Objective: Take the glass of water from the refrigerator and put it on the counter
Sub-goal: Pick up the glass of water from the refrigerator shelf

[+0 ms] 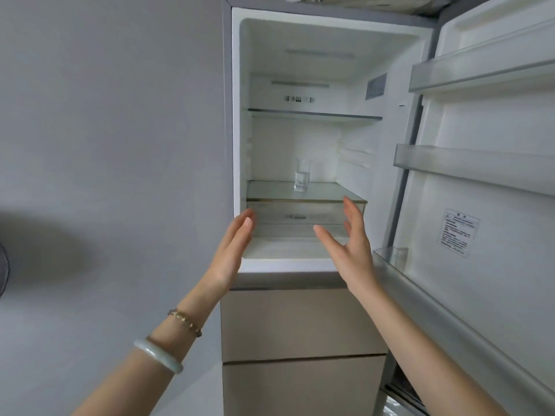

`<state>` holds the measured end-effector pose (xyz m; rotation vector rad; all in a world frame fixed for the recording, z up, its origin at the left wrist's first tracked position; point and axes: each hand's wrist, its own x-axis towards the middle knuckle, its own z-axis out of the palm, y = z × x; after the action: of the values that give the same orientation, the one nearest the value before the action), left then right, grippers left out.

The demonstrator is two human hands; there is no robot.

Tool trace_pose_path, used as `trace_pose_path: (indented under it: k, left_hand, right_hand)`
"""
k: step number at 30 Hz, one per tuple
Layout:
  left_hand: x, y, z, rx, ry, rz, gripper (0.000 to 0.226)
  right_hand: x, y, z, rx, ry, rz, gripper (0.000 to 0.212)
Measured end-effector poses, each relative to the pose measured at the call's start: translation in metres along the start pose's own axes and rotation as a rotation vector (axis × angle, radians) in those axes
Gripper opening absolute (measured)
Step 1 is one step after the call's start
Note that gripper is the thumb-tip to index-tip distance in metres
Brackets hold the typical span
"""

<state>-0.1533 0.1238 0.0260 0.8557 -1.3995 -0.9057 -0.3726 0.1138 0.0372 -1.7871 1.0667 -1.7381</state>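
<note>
A clear glass of water (301,175) stands upright on the lower glass shelf (270,190) inside the open refrigerator (237,115). My left hand (232,250) is raised in front of the fridge's lower left edge, fingers straight and empty. My right hand (350,244) is up in front of the crisper drawer (295,216), fingers spread, holding nothing. Both hands are below and in front of the glass, apart from it. No counter is in view.
The fridge door (480,181) stands open at the right, with several door bins. An upper shelf (313,114) is above the glass. Two closed beige drawers (300,325) sit below the open compartment. A grey wall (114,145) fills the left.
</note>
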Motion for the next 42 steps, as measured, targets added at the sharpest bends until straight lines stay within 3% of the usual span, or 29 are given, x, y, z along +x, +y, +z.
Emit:
trace_pose_path:
  k: [4, 11, 21, 31, 42]
  left_hand:
    - [0.041, -0.001, -0.003, 0.058, -0.019, 0.139, 0.073]
    - [0.116, -0.010, -0.010, 0.145, -0.096, 0.293, 0.086]
    - [0.190, -0.057, -0.007, 0.169, -0.126, 0.255, 0.094]
    - [0.288, -0.095, 0.007, 0.205, -0.049, 0.229, 0.100]
    - [0.393, -0.128, 0.053, 0.316, -0.067, 0.126, 0.115]
  right_hand:
    - [0.042, 0.019, 0.014, 0.051, 0.031, 0.000, 0.074]
    - [0.100, 0.048, 0.038, 0.052, 0.099, -0.008, 0.078]
    - [0.160, 0.100, 0.051, -0.001, 0.122, -0.014, 0.074]
    - [0.265, 0.162, 0.067, 0.034, 0.115, -0.023, 0.074]
    - [0.379, 0.248, 0.072, -0.026, 0.026, 0.042, 0.079]
